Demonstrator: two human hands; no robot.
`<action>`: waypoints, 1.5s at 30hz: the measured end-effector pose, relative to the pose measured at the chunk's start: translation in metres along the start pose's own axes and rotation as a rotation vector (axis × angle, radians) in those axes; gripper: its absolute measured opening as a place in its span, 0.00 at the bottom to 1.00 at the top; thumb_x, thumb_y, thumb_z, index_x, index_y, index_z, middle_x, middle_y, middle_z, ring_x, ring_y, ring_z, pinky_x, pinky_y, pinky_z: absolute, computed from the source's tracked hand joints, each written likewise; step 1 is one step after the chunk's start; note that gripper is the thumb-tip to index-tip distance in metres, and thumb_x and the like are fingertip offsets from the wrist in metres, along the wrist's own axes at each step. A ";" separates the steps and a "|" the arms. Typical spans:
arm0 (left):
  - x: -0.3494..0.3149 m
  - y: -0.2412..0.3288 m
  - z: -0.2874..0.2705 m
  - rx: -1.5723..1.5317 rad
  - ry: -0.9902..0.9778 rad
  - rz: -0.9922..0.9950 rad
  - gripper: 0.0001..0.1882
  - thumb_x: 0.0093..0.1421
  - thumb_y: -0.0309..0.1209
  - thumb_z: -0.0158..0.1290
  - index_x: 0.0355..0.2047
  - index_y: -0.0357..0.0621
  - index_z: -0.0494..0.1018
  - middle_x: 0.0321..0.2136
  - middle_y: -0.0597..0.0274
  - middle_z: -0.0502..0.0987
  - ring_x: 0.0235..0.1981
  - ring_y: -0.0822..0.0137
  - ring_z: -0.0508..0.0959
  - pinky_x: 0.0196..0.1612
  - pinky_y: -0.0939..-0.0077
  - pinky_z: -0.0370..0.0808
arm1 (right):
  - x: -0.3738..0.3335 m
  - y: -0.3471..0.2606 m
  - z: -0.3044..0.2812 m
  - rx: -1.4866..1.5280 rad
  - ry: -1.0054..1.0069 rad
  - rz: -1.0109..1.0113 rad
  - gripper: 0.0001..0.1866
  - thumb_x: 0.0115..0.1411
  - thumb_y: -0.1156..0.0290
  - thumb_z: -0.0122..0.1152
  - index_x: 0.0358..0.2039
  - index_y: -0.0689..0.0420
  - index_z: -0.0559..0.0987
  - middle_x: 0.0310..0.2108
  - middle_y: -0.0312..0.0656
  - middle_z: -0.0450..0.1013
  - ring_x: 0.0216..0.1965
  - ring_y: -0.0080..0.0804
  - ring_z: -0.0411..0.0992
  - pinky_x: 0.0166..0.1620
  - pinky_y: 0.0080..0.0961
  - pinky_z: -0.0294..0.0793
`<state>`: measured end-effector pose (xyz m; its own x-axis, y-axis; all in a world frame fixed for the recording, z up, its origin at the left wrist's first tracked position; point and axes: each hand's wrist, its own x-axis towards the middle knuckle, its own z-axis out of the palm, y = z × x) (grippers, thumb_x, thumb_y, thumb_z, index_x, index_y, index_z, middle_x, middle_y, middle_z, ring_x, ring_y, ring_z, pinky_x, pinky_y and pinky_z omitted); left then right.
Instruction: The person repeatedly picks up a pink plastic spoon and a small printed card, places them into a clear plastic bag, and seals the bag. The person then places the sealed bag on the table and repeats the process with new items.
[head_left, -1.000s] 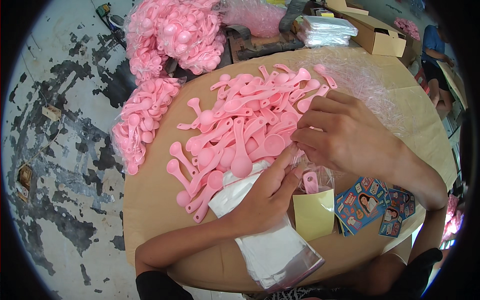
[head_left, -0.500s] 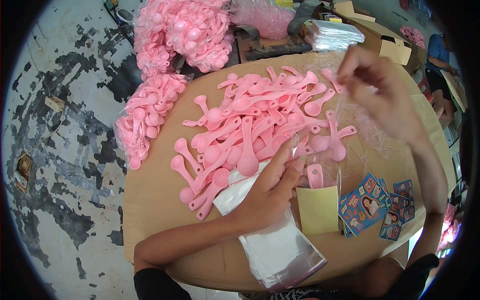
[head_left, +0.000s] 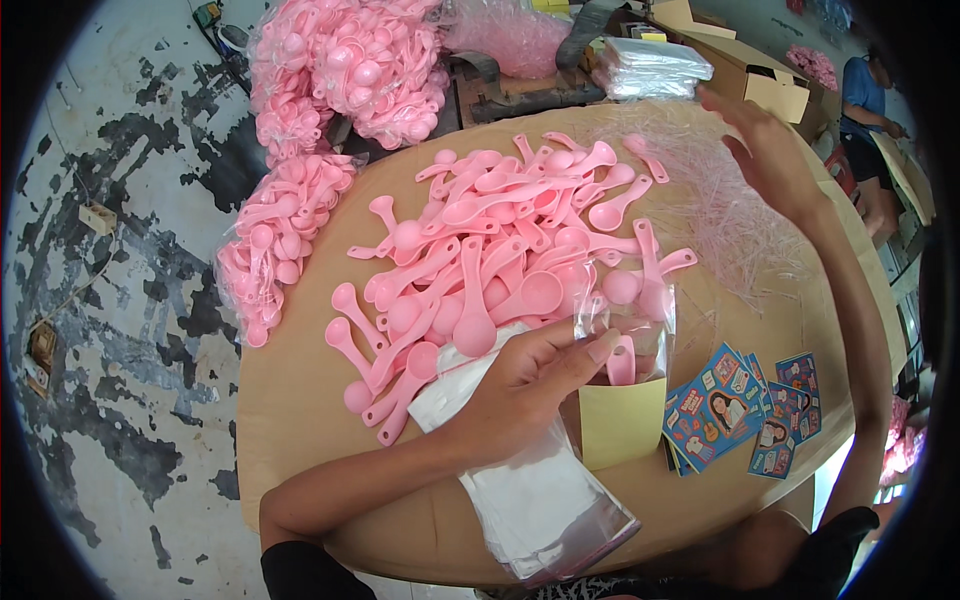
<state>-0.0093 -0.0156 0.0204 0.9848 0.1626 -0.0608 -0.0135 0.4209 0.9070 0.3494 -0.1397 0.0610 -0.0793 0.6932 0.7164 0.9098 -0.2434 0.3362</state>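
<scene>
My left hand [head_left: 528, 385] pinches the upper edge of a clear plastic bag [head_left: 655, 342]. Inside the bag are a pink spoon [head_left: 621, 362], whose holed handle end shows, and a plain yellow card [head_left: 622, 425]. Beneath that hand lies a stack of clear bags with white backing [head_left: 545, 510]. My right hand [head_left: 768, 160] is raised over the far right of the table, fingers apart, above a heap of thin clear strips [head_left: 735, 215]. Left of it spreads a big pile of pink spoons [head_left: 500, 230].
Blue printed cards [head_left: 720, 410] lie at the near right. Bagged pink spoons [head_left: 345, 70] stand beyond the table's far left, with another bag [head_left: 285, 220] against its left edge. Behind are a stack of plastic packs [head_left: 655, 70] and a cardboard box [head_left: 750, 75]. Another person [head_left: 865, 100] sits far right.
My right hand has moved away from the bag, up and to the right, and its fingers have spread. The left hand keeps its hold; the whole view has shifted slightly.
</scene>
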 end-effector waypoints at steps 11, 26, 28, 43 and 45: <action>0.003 -0.005 -0.001 -0.025 0.128 0.039 0.21 0.74 0.36 0.43 0.63 0.41 0.65 0.39 0.71 0.76 0.40 0.83 0.73 0.44 0.84 0.71 | 0.029 -0.140 -0.087 1.180 -0.684 0.205 0.14 0.63 0.63 0.64 0.41 0.60 0.81 0.25 0.36 0.76 0.30 0.20 0.72 0.33 0.21 0.71; 0.002 0.001 0.001 0.037 0.164 0.143 0.24 0.74 0.30 0.39 0.67 0.35 0.56 0.62 0.53 0.66 0.60 0.64 0.71 0.61 0.66 0.72 | 0.019 -0.148 -0.077 1.424 -0.512 0.285 0.12 0.61 0.74 0.66 0.45 0.62 0.82 0.35 0.40 0.81 0.36 0.19 0.78 0.40 0.19 0.78; 0.002 0.000 0.001 0.045 0.191 0.098 0.23 0.74 0.30 0.40 0.66 0.36 0.58 0.61 0.53 0.67 0.59 0.65 0.71 0.61 0.66 0.72 | 0.014 -0.150 -0.073 1.451 -0.494 0.369 0.12 0.61 0.75 0.65 0.45 0.62 0.82 0.35 0.40 0.81 0.37 0.19 0.78 0.41 0.20 0.78; 0.001 -0.007 -0.010 0.079 0.102 0.257 0.11 0.69 0.22 0.42 0.48 0.39 0.71 0.45 0.65 0.73 0.50 0.75 0.71 0.54 0.75 0.68 | 0.001 -0.134 -0.064 1.376 -0.283 0.042 0.17 0.49 0.87 0.60 0.38 0.56 0.86 0.31 0.39 0.80 0.31 0.28 0.75 0.39 0.27 0.73; 0.001 -0.007 -0.013 0.149 0.055 0.291 0.09 0.69 0.24 0.42 0.45 0.39 0.70 0.41 0.66 0.72 0.46 0.75 0.72 0.51 0.76 0.69 | 0.002 -0.131 -0.064 1.314 -0.239 -0.072 0.17 0.48 0.86 0.61 0.36 0.54 0.87 0.29 0.38 0.80 0.28 0.30 0.74 0.38 0.28 0.72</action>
<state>-0.0106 -0.0073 0.0083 0.9323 0.3067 0.1915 -0.2638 0.2150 0.9403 0.2038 -0.1498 0.0578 -0.1936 0.8103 0.5532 0.6315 0.5344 -0.5618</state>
